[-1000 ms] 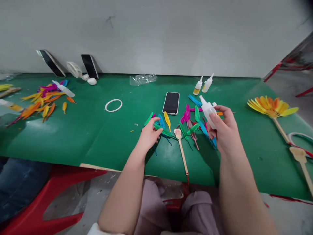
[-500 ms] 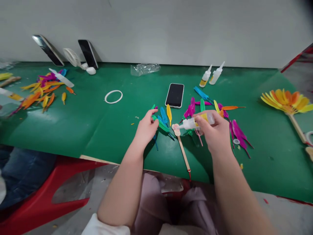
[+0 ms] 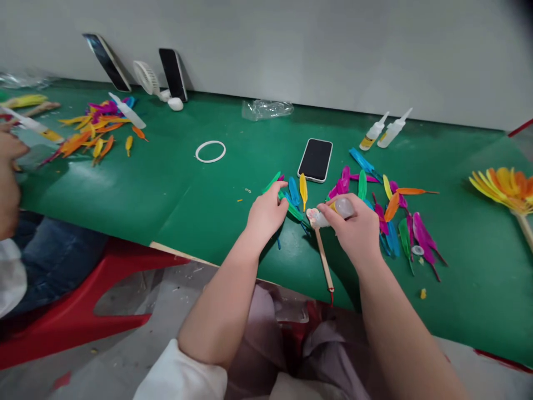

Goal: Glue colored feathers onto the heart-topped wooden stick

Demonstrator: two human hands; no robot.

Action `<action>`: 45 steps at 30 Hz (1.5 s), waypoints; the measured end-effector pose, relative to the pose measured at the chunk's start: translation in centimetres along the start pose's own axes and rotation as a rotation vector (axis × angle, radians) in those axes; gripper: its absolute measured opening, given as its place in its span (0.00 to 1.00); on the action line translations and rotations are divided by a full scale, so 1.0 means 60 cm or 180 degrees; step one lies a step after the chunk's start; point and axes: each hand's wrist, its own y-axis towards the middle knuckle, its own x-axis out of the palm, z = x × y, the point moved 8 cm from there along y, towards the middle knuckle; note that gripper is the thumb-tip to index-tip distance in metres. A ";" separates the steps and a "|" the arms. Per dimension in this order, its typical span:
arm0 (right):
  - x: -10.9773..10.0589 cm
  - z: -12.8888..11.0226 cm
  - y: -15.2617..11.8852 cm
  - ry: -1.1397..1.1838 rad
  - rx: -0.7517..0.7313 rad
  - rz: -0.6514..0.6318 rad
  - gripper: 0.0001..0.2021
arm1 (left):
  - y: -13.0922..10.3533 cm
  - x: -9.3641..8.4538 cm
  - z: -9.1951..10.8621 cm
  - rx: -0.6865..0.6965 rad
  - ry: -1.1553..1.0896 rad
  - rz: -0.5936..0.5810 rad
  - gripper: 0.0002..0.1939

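Observation:
A wooden stick (image 3: 323,260) with a small patterned head and a red cord lies on the green table. My right hand (image 3: 357,230) is closed around a glue bottle (image 3: 343,207), tilted with its nozzle end low over the stick's head; the tip is hidden. Left of the head, my left hand (image 3: 268,214) rests among green and blue feathers, its fingers curled, with a green feather (image 3: 293,210) at the fingertips. A yellow feather (image 3: 303,191) and a blue feather (image 3: 293,191) lie just above the stick's head.
A phone (image 3: 315,160) lies behind the feathers, and two glue bottles (image 3: 383,132) stand at the back right. Magenta feathers (image 3: 425,236) are on the right near a yellow feather fan (image 3: 506,189). A white ring (image 3: 210,151) lies left; another person's hand (image 3: 10,145) holds a bottle.
The bottle in my right hand has come closer over the stick's head and tilted more toward the camera. The view has shifted, and the other person's hand has come into sight.

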 end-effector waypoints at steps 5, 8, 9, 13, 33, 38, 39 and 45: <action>-0.012 0.006 -0.002 0.0325 0.0065 0.0218 0.14 | 0.004 -0.010 0.000 0.0073 -0.0449 0.0186 0.20; -0.027 0.029 -0.001 0.1038 0.0376 0.0501 0.14 | 0.007 -0.023 -0.002 0.0062 -0.1278 0.0392 0.22; -0.030 0.037 -0.001 0.1340 0.0471 0.0572 0.14 | 0.007 -0.027 0.000 0.0087 -0.1579 0.0453 0.23; -0.033 0.061 0.007 0.2431 0.0782 0.0633 0.15 | 0.000 -0.045 0.020 0.0479 -0.2389 0.0660 0.24; -0.034 0.010 -0.005 0.0937 0.0758 -0.0214 0.09 | -0.031 -0.041 0.056 0.0800 -0.2781 0.1069 0.16; -0.022 0.000 -0.007 0.0728 0.0612 -0.0733 0.09 | -0.034 -0.041 0.057 0.0712 -0.2699 0.1130 0.16; -0.020 -0.002 -0.007 0.0707 0.0542 -0.0802 0.09 | -0.035 -0.042 0.057 0.0708 -0.2689 0.1147 0.16; -0.020 -0.002 -0.010 0.0613 0.0397 -0.0786 0.11 | -0.036 -0.048 0.055 0.0683 -0.2555 0.1196 0.15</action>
